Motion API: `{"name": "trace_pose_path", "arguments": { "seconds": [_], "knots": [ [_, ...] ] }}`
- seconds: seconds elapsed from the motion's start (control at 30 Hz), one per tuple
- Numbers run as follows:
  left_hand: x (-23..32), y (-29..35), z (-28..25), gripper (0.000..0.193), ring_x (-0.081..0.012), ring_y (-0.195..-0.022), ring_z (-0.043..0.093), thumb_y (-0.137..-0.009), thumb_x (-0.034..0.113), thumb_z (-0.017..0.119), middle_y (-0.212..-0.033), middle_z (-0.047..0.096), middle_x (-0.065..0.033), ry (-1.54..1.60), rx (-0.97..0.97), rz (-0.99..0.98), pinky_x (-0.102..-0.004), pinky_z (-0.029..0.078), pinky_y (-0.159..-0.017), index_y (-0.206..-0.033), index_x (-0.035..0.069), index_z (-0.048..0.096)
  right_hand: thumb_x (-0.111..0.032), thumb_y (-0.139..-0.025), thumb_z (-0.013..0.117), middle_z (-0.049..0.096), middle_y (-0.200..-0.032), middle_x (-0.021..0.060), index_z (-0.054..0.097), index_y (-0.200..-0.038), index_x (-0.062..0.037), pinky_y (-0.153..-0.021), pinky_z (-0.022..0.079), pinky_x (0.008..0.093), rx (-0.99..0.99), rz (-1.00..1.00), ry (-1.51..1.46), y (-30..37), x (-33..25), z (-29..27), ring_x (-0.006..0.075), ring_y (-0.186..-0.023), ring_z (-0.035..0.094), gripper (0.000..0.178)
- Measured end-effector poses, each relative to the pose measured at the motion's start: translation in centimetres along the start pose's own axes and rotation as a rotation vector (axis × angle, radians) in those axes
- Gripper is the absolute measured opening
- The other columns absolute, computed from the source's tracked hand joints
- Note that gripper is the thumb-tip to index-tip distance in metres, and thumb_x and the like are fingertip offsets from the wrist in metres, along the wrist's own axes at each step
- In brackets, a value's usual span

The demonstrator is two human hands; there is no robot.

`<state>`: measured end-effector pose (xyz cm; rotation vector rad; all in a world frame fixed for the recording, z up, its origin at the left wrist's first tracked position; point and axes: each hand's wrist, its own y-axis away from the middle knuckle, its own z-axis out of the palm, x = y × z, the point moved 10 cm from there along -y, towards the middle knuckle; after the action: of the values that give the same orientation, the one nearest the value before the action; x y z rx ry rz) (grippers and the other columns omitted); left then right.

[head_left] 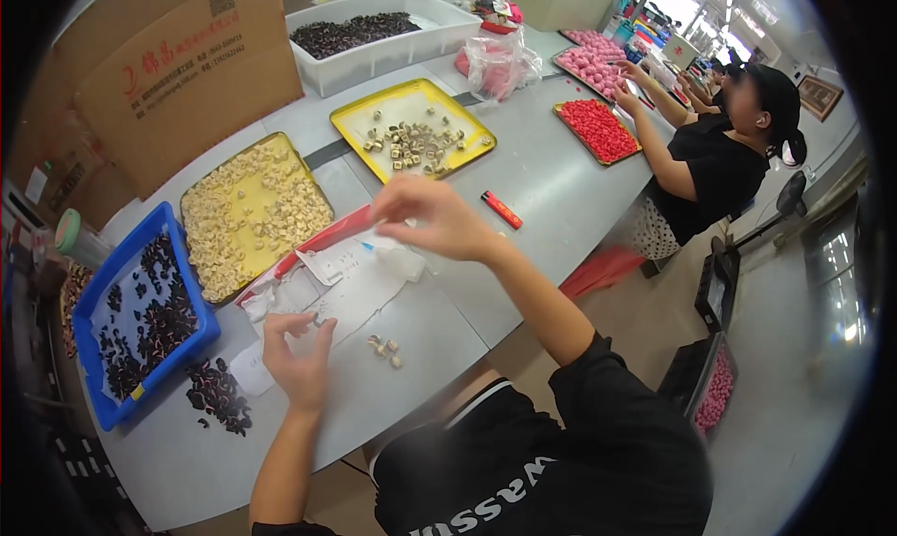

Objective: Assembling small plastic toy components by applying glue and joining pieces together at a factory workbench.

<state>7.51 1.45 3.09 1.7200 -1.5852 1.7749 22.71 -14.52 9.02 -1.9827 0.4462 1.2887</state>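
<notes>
My left hand (pixel 297 358) is over the near edge of a white paper sheet, thumb and forefinger curled together. A tiny dark piece seems to be at their tips, too small to name. My right hand (pixel 434 220), slightly blurred, hovers over the sheet's far right part with fingers curled in; what they hold cannot be made out. Just below it lies a translucent squeeze bottle (pixel 400 262) with a blue needle tip. Several small cream-coloured pieces (pixel 384 350) rest on the table nearer me. Left of my left hand is a pile of small black pieces (pixel 218 398).
Around the work spot stand a blue tray (pixel 213 328) of black pieces, yellow trays (pixel 320 202) of cream pieces, and a white tub (pixel 322 81). A cardboard box (pixel 177 97) rises at far left. A red lighter (pixel 502 210) lies rightward. Another person (pixel 724 162) works at the right.
</notes>
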Motion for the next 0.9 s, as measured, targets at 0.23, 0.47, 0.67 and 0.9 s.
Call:
{"name": "trace_pose_path", "arguments": {
  "seconds": [0.23, 0.47, 0.67, 0.9],
  "knots": [
    [-0.4, -0.2, -0.8, 0.031, -0.0113, -0.072, 0.042, -0.068, -0.001, 0.073, -0.082, 0.047, -0.0026, -0.014, 0.035, -0.019, -0.023, 0.036, -0.068, -0.089, 0.004, 0.051, -0.002, -0.08, 0.063, 0.056, -0.095, 0.0064, 0.061, -0.091, -0.0002, -0.076, 0.053, 0.0259, -0.199, 0.038, -0.293, -1.9, 1.6, 8.1, 0.013, -0.089, 0.058, 0.012],
    [-0.8, -0.1, -0.5, 0.031, -0.0122, -0.073, 0.042, -0.068, -0.002, 0.073, -0.084, 0.047, -0.0036, 0.01, 0.017, -0.042, -0.023, 0.036, -0.069, -0.089, 0.004, 0.05, -0.004, -0.078, 0.066, 0.059, -0.094, 0.006, 0.06, -0.094, -0.0007, -0.078, 0.05, 0.0257, -0.163, 0.131, -0.37, -0.9, 3.7, 8.4, 0.012, -0.089, 0.058, 0.017],
    [-0.9, -0.1, -0.3, 0.032, -0.0125, -0.073, 0.041, -0.069, -0.004, 0.071, -0.084, 0.047, -0.0037, 0.019, 0.002, -0.045, -0.0231, 0.036, -0.071, -0.089, 0.005, 0.048, 0.0, -0.079, 0.064, 0.055, -0.099, 0.0063, 0.059, -0.093, -0.0005, -0.079, 0.049, 0.0256, -0.198, 0.097, -0.458, -0.7, 4.2, 9.1, 0.012, -0.092, 0.055, 0.015],
    [-0.8, 0.2, -0.3, 0.033, -0.0125, -0.073, 0.041, -0.07, -0.005, 0.071, -0.084, 0.047, -0.0037, 0.025, 0.003, -0.038, -0.0232, 0.036, -0.071, -0.09, 0.005, 0.047, -0.005, -0.078, 0.067, 0.058, -0.093, 0.0044, 0.059, -0.091, -0.0016, -0.076, 0.049, 0.0241, -0.179, 0.173, -0.601, -0.3, 4.8, 10.0, 0.0102, -0.084, 0.058, 0.016]
  ]
}}
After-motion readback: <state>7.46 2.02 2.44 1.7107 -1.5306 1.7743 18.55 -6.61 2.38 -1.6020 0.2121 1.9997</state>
